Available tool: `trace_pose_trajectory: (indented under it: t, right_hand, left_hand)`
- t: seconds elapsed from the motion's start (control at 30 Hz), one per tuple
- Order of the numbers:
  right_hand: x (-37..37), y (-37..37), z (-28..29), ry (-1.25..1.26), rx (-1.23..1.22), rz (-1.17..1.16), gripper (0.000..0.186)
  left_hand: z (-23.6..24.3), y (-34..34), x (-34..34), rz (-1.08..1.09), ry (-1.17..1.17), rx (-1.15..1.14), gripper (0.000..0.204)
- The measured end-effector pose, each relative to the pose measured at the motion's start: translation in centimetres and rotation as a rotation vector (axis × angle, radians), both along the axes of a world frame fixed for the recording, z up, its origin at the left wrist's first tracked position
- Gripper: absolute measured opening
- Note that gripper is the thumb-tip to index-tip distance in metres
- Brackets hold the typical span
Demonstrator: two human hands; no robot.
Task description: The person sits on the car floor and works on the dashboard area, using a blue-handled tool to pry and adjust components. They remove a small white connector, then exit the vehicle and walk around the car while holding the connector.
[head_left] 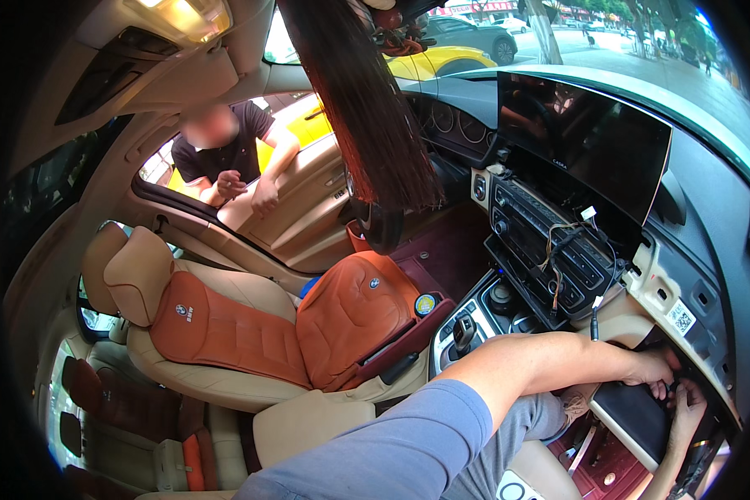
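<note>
I see black glove-box lid (629, 414), lower right of frame, below-left of fingers (661, 389), long axis slanting down-right; left hand (653, 367) above, right hand (689, 407) beside. Fingers curled; grip hidden, can't tell.

Anything between the hands (651, 367) too small to tell, right forearm (673, 451) cut off below

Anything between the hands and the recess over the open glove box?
Nothing visible: left hand and right hand are both at the dark recess above the open glove box. A loose black cable ends by the left forearm, short of the hands; whether it touches isn't clear.
</note>
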State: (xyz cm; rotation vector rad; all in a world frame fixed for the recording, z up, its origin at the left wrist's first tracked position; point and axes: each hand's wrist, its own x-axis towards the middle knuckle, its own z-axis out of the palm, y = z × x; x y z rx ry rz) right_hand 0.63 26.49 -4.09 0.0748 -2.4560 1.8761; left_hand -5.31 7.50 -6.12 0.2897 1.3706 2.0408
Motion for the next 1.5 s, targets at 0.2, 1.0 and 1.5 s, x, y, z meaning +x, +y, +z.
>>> trace_pose_trajectory:
  t: [0.2,1.0,1.5]
  right_hand:
    - [0.9,-1.8,2.6,-0.039,0.065,-0.060,0.020]
    - [2.1,-4.4,4.6,0.021,0.043,-0.018,0.028]
    - [2.1,-4.2,4.2,0.032,0.100,-0.013,0.030]
  left_hand:
    - [2.1,-1.1,1.7,0.072,0.002,-0.067,0.027]
    - [4.1,-4.1,1.5,-0.042,-0.024,-0.038,0.040]
    - [4.1,-4.1,1.4,-0.086,-0.027,-0.091,0.052]
